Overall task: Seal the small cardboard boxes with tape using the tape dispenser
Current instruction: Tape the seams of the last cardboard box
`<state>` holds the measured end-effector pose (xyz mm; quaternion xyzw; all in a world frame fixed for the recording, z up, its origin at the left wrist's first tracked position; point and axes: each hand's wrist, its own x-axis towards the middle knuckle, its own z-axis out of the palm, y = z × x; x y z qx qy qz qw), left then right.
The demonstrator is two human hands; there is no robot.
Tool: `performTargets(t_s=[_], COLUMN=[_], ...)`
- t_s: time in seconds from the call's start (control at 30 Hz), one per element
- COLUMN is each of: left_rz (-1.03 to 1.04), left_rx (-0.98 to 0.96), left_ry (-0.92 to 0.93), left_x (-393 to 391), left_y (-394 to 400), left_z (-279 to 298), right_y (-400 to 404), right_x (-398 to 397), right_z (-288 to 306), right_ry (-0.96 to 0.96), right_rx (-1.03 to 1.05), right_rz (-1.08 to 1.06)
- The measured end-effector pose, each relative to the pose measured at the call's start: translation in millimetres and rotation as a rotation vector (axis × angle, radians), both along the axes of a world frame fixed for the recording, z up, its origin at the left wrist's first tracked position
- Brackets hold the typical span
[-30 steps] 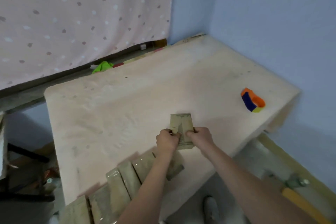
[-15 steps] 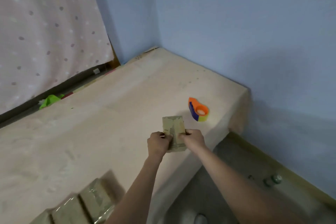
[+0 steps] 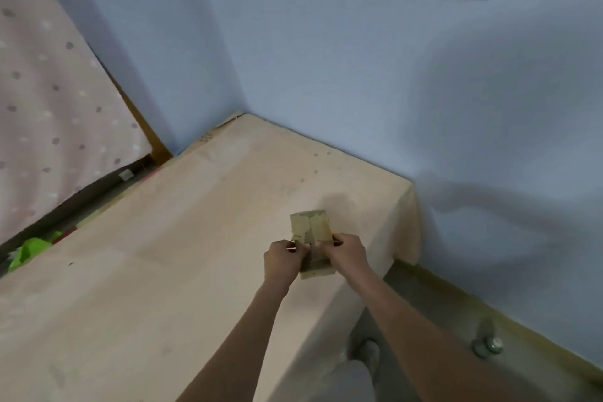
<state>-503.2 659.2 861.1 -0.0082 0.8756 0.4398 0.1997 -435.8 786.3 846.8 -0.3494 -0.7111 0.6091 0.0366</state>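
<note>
Landmark: the small cardboard box (image 3: 310, 232), tan and flat-sided, held up over the near right part of the surface (image 3: 163, 271).
Box contents: cannot tell; the top face turned to the camera is folded shut, with a darker seam running down its middle.
Box position: its far end points toward the wall corner and its near end hangs close to the front edge of the surface; whether it rests on the surface or is lifted just off it cannot be told.
Left hand (image 3: 283, 259): at the box's left side, about halfway down its length; its fingers (image 3: 301, 248) are curled together and clamped on the box's left edge.
Right hand (image 3: 346, 254): at the box's right side, level with the left hand; its fingers (image 3: 336, 241) are bent and pinched on the right edge and top face.
Gap between hands: narrow, with the box's middle seam showing through it.
Tape dispenser: hidden; only a thin orange sliver shows at the box's right edge, too small to name.
Behind the box: the blue wall (image 3: 359, 59), meeting the surface's far edge.
Left of the box, well apart: a green scrap (image 3: 29, 251) past the surface's far left edge, below a dotted pink cloth (image 3: 49, 91).
Below right of the box: the floor (image 3: 424, 320), with a small round greyish object (image 3: 486, 344) near the wall.
</note>
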Motion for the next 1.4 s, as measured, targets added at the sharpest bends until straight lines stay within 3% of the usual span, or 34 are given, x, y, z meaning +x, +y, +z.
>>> performTargets(t_s=[0.27,0.57,0.7,0.87,1.13,1.23,1.33,1.4], left_rz=[-0.019,0.036,0.065,0.015,0.108,0.187,0.251,0.320], left_rx=[-0.018,0.028,0.020,-0.173,-0.220,-0.200,-0.170,-0.133], left_ry=[-0.082,-0.264,-0.376,-0.195,-0.268,-0.342,-0.365,-0.364], left_x=[-80.3,-163.3,-183.3,-204.1,-207.9,-195.8,-185.2,-179.3], left_y=[90.6,155.9,170.7,175.9,191.2,190.8,195.1,197.3], left_z=[-31.2,-69.7,-74.2,-77.8,-83.8,-92.1,-96.7,-100.7], right_y=[96.7,179.9,199.3,219.5,241.0,246.5,249.7,250.3], right_x=[-91.2,-190.3,-221.7,-262.4,-300.1,-300.8,-290.0,-279.2], right_z=[-21.4,-33.8,-44.8,-51.2,-59.0,-68.8,-76.9,-80.5], right_ry=[-0.161,-0.317,-0.348,-0.373,-0.387,-0.353,-0.318,-0.400], right_rx=[0.126,0.235,0.364,0.496,0.508,0.474,0.397,0.252], right_rz=[0.073,0.311,0.506,0.814,1.301,1.189,0.831,0.623])
